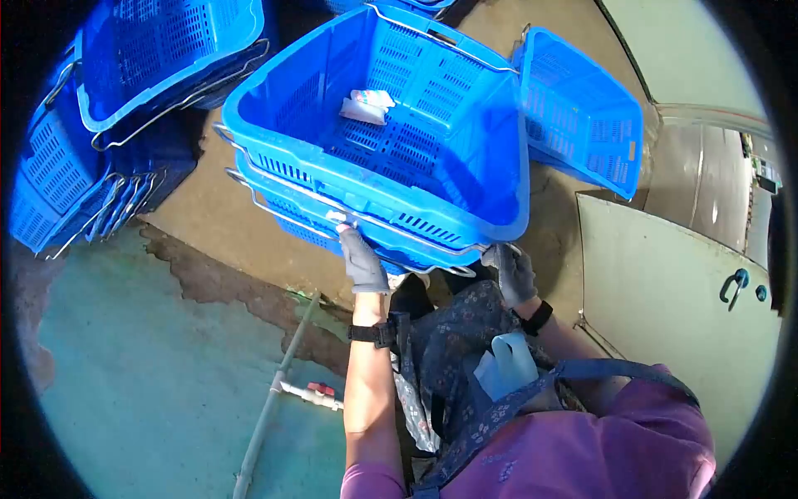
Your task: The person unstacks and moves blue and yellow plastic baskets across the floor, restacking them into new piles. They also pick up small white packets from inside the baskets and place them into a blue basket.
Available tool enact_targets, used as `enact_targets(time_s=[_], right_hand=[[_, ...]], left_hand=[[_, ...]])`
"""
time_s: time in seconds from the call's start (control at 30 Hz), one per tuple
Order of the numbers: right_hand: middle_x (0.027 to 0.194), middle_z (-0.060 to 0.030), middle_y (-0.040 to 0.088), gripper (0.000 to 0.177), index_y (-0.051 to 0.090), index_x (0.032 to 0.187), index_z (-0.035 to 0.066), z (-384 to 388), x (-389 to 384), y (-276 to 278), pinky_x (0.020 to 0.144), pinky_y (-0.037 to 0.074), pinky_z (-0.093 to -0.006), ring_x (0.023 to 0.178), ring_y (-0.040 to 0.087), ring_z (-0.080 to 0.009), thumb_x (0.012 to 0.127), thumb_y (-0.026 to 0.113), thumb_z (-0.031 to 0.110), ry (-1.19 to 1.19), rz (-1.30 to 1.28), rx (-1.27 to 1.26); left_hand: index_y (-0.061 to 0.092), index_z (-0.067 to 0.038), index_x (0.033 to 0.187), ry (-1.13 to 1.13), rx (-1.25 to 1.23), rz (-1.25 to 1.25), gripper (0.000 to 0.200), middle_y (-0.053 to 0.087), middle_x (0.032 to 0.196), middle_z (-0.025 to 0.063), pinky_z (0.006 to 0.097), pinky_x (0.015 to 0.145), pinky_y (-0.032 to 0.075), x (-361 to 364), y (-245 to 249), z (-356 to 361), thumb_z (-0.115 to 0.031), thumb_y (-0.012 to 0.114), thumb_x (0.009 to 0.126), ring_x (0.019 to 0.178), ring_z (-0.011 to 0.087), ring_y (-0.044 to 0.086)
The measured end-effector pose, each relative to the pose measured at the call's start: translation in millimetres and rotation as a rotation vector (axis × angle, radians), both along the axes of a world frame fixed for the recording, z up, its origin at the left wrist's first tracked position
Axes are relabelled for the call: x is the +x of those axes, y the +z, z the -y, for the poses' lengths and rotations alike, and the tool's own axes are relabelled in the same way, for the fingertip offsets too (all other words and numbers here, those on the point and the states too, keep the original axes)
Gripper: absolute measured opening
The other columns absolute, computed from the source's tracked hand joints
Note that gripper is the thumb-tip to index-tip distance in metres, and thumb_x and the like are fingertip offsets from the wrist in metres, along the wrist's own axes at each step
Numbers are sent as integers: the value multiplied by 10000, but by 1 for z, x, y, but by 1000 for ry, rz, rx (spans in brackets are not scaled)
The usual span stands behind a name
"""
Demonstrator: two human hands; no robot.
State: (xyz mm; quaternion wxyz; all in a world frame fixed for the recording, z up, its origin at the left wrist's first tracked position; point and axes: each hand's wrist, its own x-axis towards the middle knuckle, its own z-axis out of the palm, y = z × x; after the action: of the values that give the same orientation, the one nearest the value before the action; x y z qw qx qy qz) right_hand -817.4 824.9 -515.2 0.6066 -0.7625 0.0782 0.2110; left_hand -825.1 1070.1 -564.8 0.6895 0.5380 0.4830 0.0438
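Both left hand (363,264) and right hand (514,274) grip stacked baskets' (465,179) near rim.

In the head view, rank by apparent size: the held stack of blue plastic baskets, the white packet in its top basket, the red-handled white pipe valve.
1. held stack of blue plastic baskets, largest.
2. white packet and red-handled white pipe valve look alike; distances differ, unranked.

Free floor (150,374) left, baskets (416,158) ahead, cabinet (665,291) right.
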Motion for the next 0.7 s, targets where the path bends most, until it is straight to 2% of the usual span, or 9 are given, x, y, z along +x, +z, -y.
enact_targets(time_s=[0.1,0.17,0.2,0.37,0.43,0.47,0.57,0.67,0.7], right_hand=[[822,-74,598,268,560,942,-5,-9,-4,-4,695,434,-254,782,549,-133,895,411,212,-127,-119,110],[819,-59,592,264,557,924,-4,-30,3,21,678,441,-251,737,550,-123,878,446,231,-336,-180,114],[831,-52,592,262,558,938,8,-13,-16,-24,638,438,-251,688,548,-123,850,490,245,-463,-90,75],[831,-56,600,204,587,952,43,-17,0,12,596,419,-261,685,543,-113,816,500,168,-377,-308,-36],[800,-76,592,205,594,939,54,-8,-1,-1,613,433,-300,664,549,-156,767,484,67,-29,-75,-199],[795,-95,585,275,594,951,65,-6,-3,-13,641,440,-327,673,551,-209,709,481,0,-21,88,-171],[869,-77,597,222,582,953,33,-7,12,15,628,446,-290,721,558,-152,737,538,14,5,-167,-151],[907,-70,589,201,555,983,21,-8,15,17,639,464,-284,773,556,-138,794,557,91,-140,-190,36],[907,-70,589,201,555,983,21,-6,12,12,639,464,-284,773,556,-138,794,557,91,-132,-188,40]], left_hand=[[423,62,1169,246,-303,244,642,468,1139,118,300,878,353,-3,-12,-9,-497,288,883,998,201,453],[369,14,1243,11,-206,99,651,451,1206,130,334,909,327,-12,-16,-17,-517,261,881,1032,233,444],[353,31,1247,-210,-4,-88,668,453,1204,136,325,911,325,-11,1,-21,-519,240,884,1026,230,441],[406,43,1191,-98,52,-105,626,503,1126,136,319,874,347,-7,5,-13,-475,201,905,960,225,468],[379,21,1224,-174,-46,-128,686,468,1176,168,317,912,313,-9,0,-22,-539,189,879,1050,263,436],[386,25,1216,-235,65,-196,666,460,1187,174,318,915,311,-11,-1,-22,-524,209,883,1065,274,431],[473,35,1051,-238,385,49,439,516,1045,113,310,850,355,-24,-26,-23,-354,324,912,922,199,456],[352,40,1203,-104,347,99,436,451,1140,166,335,942,289,-15,11,-58,-260,428,896,1086,231,405],[428,-7,1013,81,561,188,268,463,938,71,294,837,343,-3,17,-80,-243,442,887,892,156,426]])
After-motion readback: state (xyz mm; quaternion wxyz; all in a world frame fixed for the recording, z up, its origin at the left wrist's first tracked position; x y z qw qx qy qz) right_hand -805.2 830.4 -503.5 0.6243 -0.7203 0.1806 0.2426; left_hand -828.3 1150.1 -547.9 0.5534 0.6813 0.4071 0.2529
